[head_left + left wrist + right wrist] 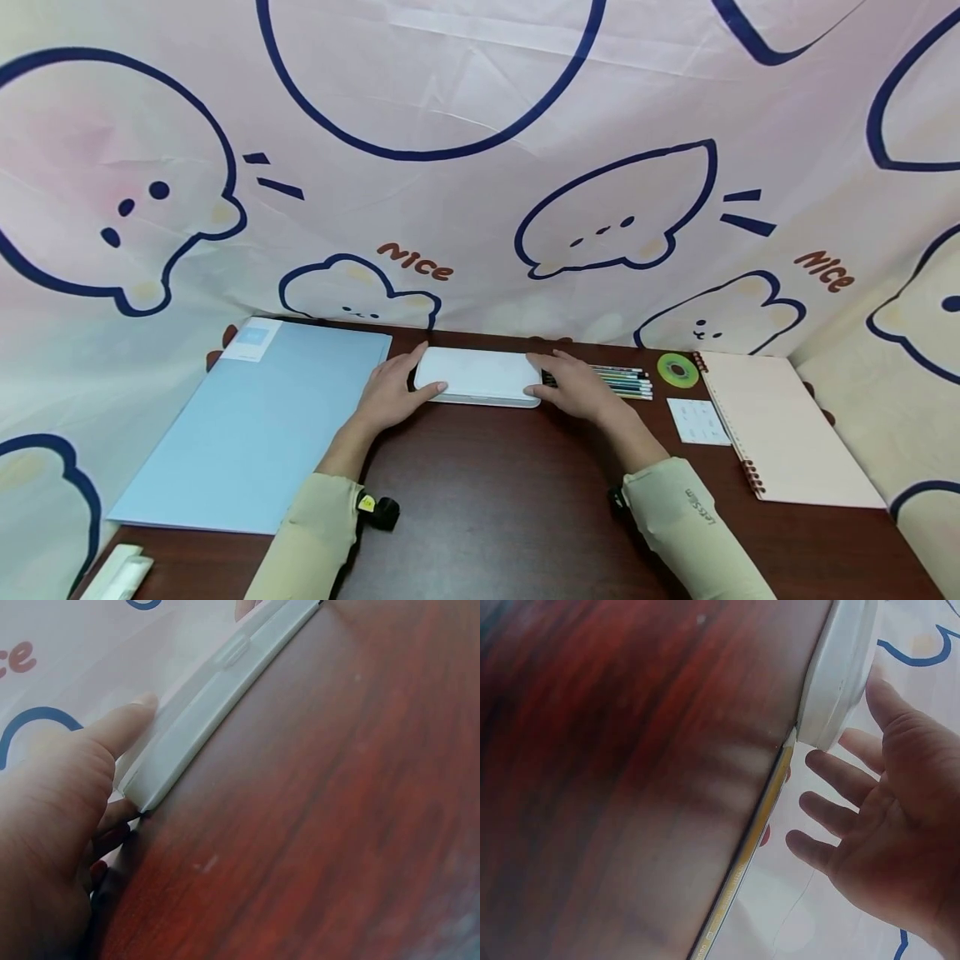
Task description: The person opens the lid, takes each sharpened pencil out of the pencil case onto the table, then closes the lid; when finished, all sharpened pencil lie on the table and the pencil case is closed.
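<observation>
A flat white case (477,377) lies on the dark wooden table (495,500), close to the cloth backdrop. My left hand (420,371) touches its left end, thumb at the front edge and index finger stretched along the back corner. In the left wrist view the thumb of the left hand (67,802) lies straight along the case (202,705). My right hand (551,377) rests at the right end. In the right wrist view the right hand (885,802) has spread, relaxed fingers beside the case (840,667), above a pencil (757,825).
A light blue folder (255,425) lies at the left. Right of the case are several pencils (622,382), a green tape roll (677,369), a small white card (697,421) and a pink spiral notebook (783,429). A cartoon-print cloth (480,167) hangs behind the table.
</observation>
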Action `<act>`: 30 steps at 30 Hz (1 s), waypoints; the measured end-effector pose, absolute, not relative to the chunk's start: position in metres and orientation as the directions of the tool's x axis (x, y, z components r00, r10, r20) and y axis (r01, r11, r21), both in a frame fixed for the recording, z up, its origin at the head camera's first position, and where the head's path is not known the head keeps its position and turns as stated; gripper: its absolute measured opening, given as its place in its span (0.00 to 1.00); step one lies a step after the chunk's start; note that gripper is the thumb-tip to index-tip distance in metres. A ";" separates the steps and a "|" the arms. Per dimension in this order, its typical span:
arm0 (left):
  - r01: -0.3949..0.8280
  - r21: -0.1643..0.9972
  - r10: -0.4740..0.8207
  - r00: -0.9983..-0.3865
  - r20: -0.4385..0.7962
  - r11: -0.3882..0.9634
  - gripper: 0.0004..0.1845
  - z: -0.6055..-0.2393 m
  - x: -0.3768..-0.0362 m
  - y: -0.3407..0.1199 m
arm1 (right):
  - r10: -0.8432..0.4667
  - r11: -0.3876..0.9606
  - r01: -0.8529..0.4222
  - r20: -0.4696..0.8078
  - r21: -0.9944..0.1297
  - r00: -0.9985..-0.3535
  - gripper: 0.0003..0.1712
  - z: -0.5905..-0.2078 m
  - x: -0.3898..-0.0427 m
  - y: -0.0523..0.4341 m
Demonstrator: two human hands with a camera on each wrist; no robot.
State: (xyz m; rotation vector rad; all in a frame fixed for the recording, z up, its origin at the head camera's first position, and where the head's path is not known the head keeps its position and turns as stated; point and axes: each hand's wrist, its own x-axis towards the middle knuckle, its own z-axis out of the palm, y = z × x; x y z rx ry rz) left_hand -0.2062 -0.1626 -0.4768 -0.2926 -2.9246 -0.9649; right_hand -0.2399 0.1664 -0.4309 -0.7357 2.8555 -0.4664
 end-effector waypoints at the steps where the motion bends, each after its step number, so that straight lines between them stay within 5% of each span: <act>1: 0.190 0.588 0.163 -0.982 0.100 0.786 0.47 -0.476 -0.206 -0.163 | -0.493 0.830 -0.446 -0.068 -0.335 -0.867 0.38 -0.431 -0.239 0.166; 30: 0.189 0.631 0.205 -0.978 0.048 0.753 0.50 -0.464 -0.204 -0.161 | -0.517 0.826 -0.480 -0.057 -0.296 -0.854 0.39 -0.426 -0.232 0.169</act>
